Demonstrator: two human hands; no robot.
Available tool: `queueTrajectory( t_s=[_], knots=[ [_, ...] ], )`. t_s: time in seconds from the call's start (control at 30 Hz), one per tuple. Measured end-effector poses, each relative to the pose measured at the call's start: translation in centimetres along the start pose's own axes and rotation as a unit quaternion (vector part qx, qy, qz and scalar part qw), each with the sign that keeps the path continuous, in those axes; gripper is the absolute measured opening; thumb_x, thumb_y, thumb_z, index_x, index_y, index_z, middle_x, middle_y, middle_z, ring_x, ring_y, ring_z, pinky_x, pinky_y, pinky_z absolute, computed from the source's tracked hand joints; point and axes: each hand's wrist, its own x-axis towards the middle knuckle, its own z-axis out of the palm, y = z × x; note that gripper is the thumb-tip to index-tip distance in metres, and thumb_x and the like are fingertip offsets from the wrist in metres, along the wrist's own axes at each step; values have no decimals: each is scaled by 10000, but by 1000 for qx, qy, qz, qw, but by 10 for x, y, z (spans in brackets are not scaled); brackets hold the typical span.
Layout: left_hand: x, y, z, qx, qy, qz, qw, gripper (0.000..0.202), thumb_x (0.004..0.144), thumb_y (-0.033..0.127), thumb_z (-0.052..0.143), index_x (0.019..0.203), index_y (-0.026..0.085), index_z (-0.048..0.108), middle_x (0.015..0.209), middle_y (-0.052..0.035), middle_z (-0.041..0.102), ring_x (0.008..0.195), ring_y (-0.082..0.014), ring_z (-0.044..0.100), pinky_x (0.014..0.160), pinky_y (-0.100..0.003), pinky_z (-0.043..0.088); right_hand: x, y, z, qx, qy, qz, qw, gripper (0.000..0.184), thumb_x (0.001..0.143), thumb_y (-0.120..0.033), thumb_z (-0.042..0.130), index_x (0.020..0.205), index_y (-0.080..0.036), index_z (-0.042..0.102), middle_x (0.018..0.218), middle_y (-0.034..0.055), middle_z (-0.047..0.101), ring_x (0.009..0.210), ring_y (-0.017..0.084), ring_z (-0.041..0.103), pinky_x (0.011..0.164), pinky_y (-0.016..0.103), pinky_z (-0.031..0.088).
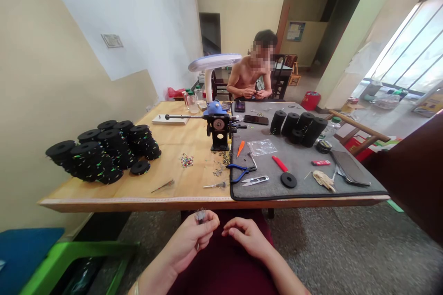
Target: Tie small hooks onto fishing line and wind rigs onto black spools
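Observation:
Both my hands rest over my lap, below the front edge of the wooden table (138,193). My left hand (189,239) is closed in a pinch on a small grey tuft of bristly material (200,215) held upright at the fingertips. My right hand (247,236) sits close beside it, fingers curled inward, thumb and forefinger nearly touching; whether anything is in them is too small to make out. The two hands are a few centimetres apart.
Stacked black spools (104,150) at table left. A blue hand-crank winder (218,124), blue pliers (240,170), snips (255,179), red-handled tool (280,164) and more black spools (301,126) stand near the grey mat (297,161). A person sits at the far end. Green stool (69,258) lower left.

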Motion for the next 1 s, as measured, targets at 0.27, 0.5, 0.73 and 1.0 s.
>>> queueTrajectory(
  t_s=[0.27, 0.5, 0.73, 1.0],
  knots=[
    [5, 4, -4, 244, 99, 113, 958, 276, 703, 403, 671, 658, 139, 606, 543, 56, 411, 520, -94, 314, 492, -221, 248, 5, -40, 17, 154, -16, 60, 986, 323, 773, -463, 629, 831, -151, 573, 547, -17, 617, 437, 87, 505, 436, 181, 353],
    [25, 35, -36, 453, 199, 222, 840, 201, 765, 375, 589, 706, 188, 632, 599, 7, 581, 580, -168, 508, 578, -253, 342, 3, -47, 23, 168, 101, 65, 979, 312, 733, -419, 651, 656, -184, 461, 380, -99, 440, 344, 38, 280, 394, 166, 193],
    [56, 63, -58, 613, 250, 222, 716, 132, 749, 213, 588, 870, 216, 641, 833, -41, 682, 774, -220, 610, 704, -288, 417, 1, -34, 28, 251, 153, 68, 954, 389, 722, -502, 677, 695, -196, 438, 416, -91, 463, 336, 36, 279, 350, 158, 179],
    [24, 35, -22, 446, 226, 314, 807, 148, 785, 327, 598, 777, 198, 670, 798, -76, 673, 783, -246, 589, 746, -333, 437, 3, -31, 32, 232, 179, 49, 955, 450, 703, -588, 664, 715, -197, 443, 439, -78, 488, 334, 36, 304, 334, 148, 200]
  ],
)
